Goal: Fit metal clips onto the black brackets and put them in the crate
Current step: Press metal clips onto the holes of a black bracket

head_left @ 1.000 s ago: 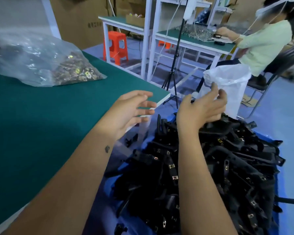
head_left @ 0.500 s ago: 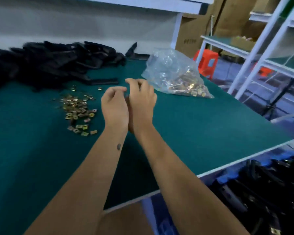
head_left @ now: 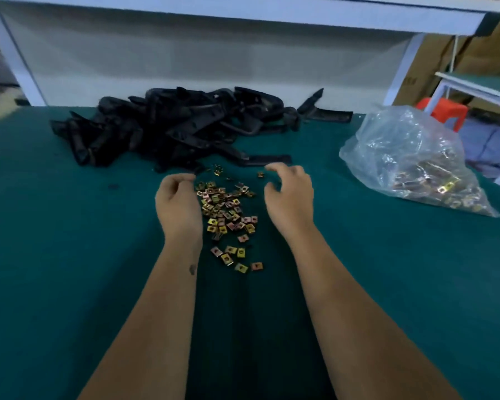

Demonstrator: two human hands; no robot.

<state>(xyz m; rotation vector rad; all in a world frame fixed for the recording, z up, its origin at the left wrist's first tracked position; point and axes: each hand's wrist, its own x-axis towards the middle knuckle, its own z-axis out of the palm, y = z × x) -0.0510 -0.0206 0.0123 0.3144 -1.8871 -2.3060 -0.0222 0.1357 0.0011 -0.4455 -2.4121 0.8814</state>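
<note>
With a heap of black brackets [head_left: 179, 125] lying unclipped at the upper centre of the bench [head_left: 70, 255] and loose metal clips [head_left: 227, 212] scattered mid-frame, plenty of fitting looks left, and no crate shows. The left hand [head_left: 178, 203] hovers beside the clips with fingers curled, whether pinching one I cannot tell; the right hand [head_left: 290, 194] hangs loosely clawed, holding nothing, near a clip bag [head_left: 416, 160] at right.

open mat [head_left: 70, 269] left, bracket pile [head_left: 185, 128] behind, bag [head_left: 410, 157] right
</note>
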